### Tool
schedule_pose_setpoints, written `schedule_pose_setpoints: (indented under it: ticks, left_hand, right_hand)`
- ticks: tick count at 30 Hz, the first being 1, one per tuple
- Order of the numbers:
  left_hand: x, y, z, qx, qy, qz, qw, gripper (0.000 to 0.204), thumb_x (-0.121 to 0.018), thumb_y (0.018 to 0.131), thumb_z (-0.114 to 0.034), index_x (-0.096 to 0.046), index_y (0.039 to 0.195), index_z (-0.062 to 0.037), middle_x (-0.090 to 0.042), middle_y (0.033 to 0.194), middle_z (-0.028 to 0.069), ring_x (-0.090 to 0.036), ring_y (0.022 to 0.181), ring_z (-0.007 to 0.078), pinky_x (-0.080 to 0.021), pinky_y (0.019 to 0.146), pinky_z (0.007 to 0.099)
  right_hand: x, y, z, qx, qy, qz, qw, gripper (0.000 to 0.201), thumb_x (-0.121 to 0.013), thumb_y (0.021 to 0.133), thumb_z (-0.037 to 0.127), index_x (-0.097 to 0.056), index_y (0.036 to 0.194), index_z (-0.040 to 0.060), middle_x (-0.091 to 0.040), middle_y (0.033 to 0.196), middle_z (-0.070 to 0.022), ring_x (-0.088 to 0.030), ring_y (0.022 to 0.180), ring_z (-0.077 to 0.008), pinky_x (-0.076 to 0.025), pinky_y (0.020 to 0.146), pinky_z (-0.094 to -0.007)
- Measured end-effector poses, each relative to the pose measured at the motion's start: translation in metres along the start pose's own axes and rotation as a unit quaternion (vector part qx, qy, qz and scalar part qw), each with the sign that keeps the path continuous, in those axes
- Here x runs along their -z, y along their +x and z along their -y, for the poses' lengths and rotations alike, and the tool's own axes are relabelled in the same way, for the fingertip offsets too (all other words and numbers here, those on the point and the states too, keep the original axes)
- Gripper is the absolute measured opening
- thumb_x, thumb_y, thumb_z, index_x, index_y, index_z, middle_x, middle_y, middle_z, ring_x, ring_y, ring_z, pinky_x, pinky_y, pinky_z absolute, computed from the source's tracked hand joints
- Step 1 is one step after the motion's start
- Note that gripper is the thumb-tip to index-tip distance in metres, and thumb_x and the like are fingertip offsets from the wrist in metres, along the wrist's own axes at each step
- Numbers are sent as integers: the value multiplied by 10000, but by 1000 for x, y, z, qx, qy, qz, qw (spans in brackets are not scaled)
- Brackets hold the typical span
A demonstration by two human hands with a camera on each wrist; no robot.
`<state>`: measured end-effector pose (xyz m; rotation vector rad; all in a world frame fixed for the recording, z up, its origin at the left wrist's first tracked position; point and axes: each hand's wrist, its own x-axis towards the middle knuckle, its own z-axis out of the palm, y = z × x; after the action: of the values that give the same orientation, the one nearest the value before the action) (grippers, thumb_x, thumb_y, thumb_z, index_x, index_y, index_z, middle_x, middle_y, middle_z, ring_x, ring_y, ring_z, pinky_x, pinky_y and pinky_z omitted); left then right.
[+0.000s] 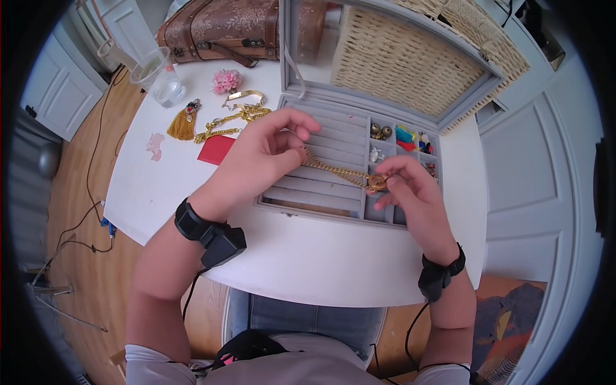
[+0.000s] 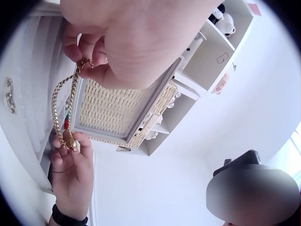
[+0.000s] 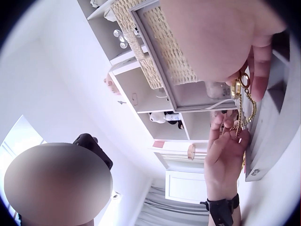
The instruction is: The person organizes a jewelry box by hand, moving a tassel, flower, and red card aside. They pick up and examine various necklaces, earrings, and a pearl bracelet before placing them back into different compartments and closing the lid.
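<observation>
A gold chain (image 1: 337,171) stretches between both hands over a grey jewelry box (image 1: 314,212) whose windowed lid stands raised. My left hand (image 1: 266,151) pinches the chain's left end between thumb and fingers. At its other end, my right hand (image 1: 416,196) pinches a round gold piece (image 1: 376,183), seen edge-on as a shiny ring in the right wrist view. Padded ring rolls (image 1: 333,138) line the box's left side, below the chain. Small compartments on the right hold dark gold beads (image 1: 380,132) and a blue, yellow and red trinket (image 1: 405,136).
Left of the box on the white table (image 1: 308,269) lie a red packet (image 1: 216,149), gold chains (image 1: 237,120), a gold tassel (image 1: 183,123) and a pink flower (image 1: 226,81). A clear cup (image 1: 168,86) stands near a brown case (image 1: 221,32). A woven basket (image 1: 398,58) sits behind the lid.
</observation>
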<state>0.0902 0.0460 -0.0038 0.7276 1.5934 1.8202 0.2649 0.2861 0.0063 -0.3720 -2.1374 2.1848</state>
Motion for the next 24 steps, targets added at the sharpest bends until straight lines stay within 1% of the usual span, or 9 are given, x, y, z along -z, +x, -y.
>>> schedule_pose_setpoints:
  ticks: [7, 9, 12, 13, 15, 16, 18, 22, 24]
  left_hand:
    - [2, -2, 7, -51, 161, 69, 983, 264, -669, 915, 114, -743, 1148, 16, -686, 1142, 28, -634, 985, 121, -548, 891, 285]
    - [1, -2, 10, -164, 402, 81, 897, 215, -673, 905, 108, -730, 1097, 30, -705, 1095, 62, -654, 924, 134, -559, 825, 305]
    - [-4, -5, 5, -161, 447, 67, 877, 135, -666, 940, 75, -711, 1049, 10, -721, 1077, 87, -680, 915, 133, -564, 786, 330]
    - [-5, -5, 0, -161, 447, 67, 877, 135, -666, 940, 75, -711, 1049, 10, -721, 1077, 87, -680, 915, 133, -564, 786, 330]
    - [-5, -4, -10, -48, 370, 32, 927, 69, -642, 1017, 19, -671, 1063, -24, -727, 1058, 64, -700, 946, 140, -557, 811, 327]
    - [-4, -2, -5, -48, 370, 32, 927, 69, -642, 1017, 19, -671, 1063, -24, -727, 1058, 64, -700, 946, 140, -557, 811, 327]
    - [-1, 2, 8, -59, 71, 11, 996, 56, -593, 1100, -56, -634, 1137, -64, -705, 995, 26, -683, 921, 131, -532, 834, 297]
    - [-1, 1, 5, -50, 31, 27, 998, 58, -570, 1144, -107, -595, 1186, -76, -676, 958, -3, -664, 911, 107, -498, 828, 266]
    - [-5, -3, -5, 0, 55, -2, 998, 79, -587, 1152, -145, -615, 1155, -71, -643, 932, -24, -623, 878, 74, -465, 766, 242]
  right_hand:
    - [13, 3, -12, 78, -17, 45, 996, 172, -538, 1112, -10, -658, 1234, 5, -682, 1241, -80, -687, 1061, -147, -600, 967, -323]
    - [11, 3, -11, 100, 4, 36, 994, 163, -549, 1112, -12, -659, 1230, 6, -686, 1240, -80, -687, 1087, -150, -595, 988, -328]
    - [9, 3, -8, 92, 27, 7, 995, 158, -560, 1111, -19, -662, 1229, 4, -698, 1272, -94, -693, 1131, -158, -591, 1007, -329]
    - [11, 4, -9, 88, 23, 11, 996, 152, -565, 1113, -14, -663, 1228, 3, -703, 1287, -102, -692, 1154, -161, -590, 1013, -328]
    - [13, 5, -8, 84, 19, 14, 996, 146, -569, 1116, -10, -665, 1226, 3, -707, 1303, -110, -692, 1177, -163, -589, 1018, -326]
    - [14, 6, -8, 75, 15, 4, 997, 137, -577, 1116, -4, -665, 1220, 5, -712, 1309, -112, -697, 1157, -161, -595, 997, -323]
    - [16, 6, -9, 66, 11, -6, 998, 127, -584, 1115, 2, -666, 1213, 7, -716, 1315, -115, -703, 1138, -159, -601, 975, -319]
    - [15, 5, -7, 38, -17, -1, 999, 108, -604, 1111, 19, -656, 1206, 21, -724, 1236, -94, -717, 1061, -152, -604, 889, -304]
    - [14, 4, -5, 30, -17, -6, 999, 107, -604, 1110, 21, -652, 1205, 25, -721, 1199, -83, -718, 1033, -148, -601, 862, -300]
